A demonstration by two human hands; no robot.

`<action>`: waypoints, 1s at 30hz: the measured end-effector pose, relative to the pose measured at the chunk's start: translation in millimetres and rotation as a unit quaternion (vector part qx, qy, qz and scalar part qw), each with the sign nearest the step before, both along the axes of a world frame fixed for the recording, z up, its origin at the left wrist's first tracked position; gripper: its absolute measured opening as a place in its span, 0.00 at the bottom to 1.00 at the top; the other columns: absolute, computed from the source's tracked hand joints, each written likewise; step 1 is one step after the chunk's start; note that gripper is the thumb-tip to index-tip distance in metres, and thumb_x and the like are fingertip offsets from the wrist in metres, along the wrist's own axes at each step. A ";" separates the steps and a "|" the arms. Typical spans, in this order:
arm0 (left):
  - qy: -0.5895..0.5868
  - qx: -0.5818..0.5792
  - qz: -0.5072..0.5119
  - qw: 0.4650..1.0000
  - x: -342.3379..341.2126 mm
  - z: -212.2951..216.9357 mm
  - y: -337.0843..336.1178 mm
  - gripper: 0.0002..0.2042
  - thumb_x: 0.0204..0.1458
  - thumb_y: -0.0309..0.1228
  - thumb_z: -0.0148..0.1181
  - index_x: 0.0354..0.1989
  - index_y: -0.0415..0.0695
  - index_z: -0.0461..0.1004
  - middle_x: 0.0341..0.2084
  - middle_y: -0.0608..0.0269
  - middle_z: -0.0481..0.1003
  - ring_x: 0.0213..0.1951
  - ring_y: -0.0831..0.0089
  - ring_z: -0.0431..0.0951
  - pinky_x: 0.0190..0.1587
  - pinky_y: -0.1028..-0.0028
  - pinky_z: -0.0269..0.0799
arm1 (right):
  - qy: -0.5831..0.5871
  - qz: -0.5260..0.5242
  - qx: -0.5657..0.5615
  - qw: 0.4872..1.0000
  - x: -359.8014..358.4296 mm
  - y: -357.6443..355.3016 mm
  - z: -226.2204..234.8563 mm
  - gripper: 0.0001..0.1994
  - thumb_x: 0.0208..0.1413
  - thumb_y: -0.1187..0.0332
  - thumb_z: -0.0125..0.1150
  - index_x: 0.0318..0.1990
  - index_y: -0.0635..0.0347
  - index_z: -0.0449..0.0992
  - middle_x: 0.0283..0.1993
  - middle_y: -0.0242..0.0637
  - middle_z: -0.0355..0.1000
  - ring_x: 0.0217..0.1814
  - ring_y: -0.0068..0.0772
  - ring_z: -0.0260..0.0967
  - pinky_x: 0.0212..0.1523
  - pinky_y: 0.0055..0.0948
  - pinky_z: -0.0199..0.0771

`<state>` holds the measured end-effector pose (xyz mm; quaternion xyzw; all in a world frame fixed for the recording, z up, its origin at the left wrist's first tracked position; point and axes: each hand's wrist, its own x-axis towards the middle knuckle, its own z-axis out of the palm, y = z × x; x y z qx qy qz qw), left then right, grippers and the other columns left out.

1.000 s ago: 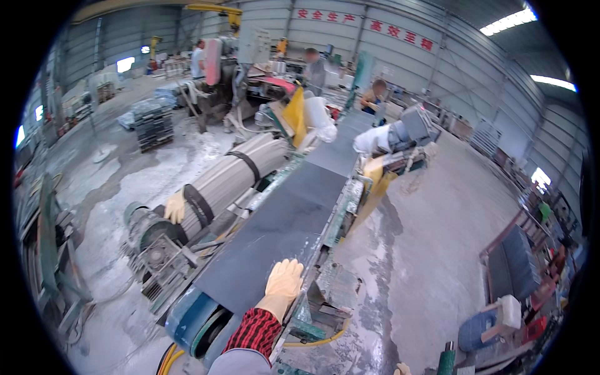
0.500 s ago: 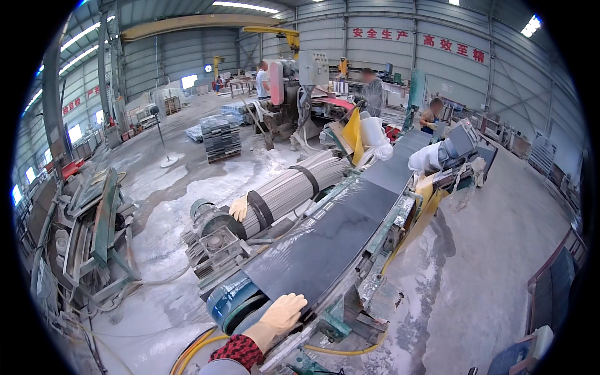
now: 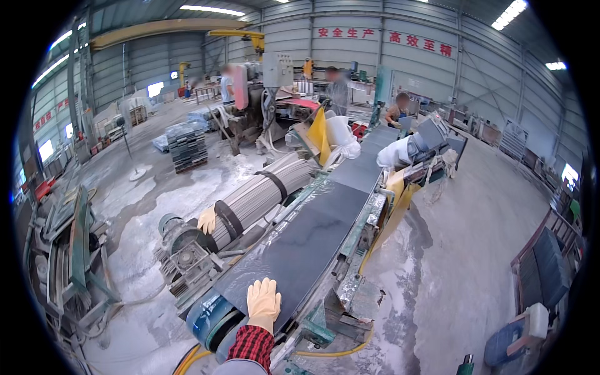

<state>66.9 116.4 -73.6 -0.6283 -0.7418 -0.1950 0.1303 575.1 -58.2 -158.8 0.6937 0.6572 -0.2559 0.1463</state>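
My left hand (image 3: 264, 301), in a pale cream rubber glove with a red-and-black plaid sleeve behind it, lies palm down with its fingers stretched out. It rests on or just above the near end of a dark grey, wet-looking slab (image 3: 300, 250); contact cannot be made out for certain. The slab lies along a narrow conveyor, whose blue end roller (image 3: 209, 314) is just left of my wrist. My right hand is out of view. A loose cream glove (image 3: 207, 220) lies on a strapped bundle of long pale strips (image 3: 256, 194) left of the conveyor.
A motor unit (image 3: 186, 257) sits by the bundle's near end. Green steel brackets (image 3: 320, 325) and a yellow hose (image 3: 337, 354) edge the conveyor's right side. A blue container (image 3: 505, 340) stands at lower right. Farther off, a person (image 3: 397, 111) stands by the conveyor's far end.
My left hand has turned from pointing right to pointing away along the slab, fingers stretched. The whole view has swung rightward, so the scene sits farther left.
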 end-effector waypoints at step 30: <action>-0.022 -0.006 -0.021 1.000 -7.0 2.2 -12.9 0.19 0.58 0.38 0.59 0.56 0.46 0.71 0.59 0.55 0.70 0.62 0.52 0.66 0.66 0.53 0.58 | -0.017 0.080 -0.087 0.993 -25.6 -42.0 -2.0 0.16 0.63 0.65 0.57 0.56 0.47 0.83 0.52 0.44 0.81 0.56 0.40 0.79 0.59 0.41 0.77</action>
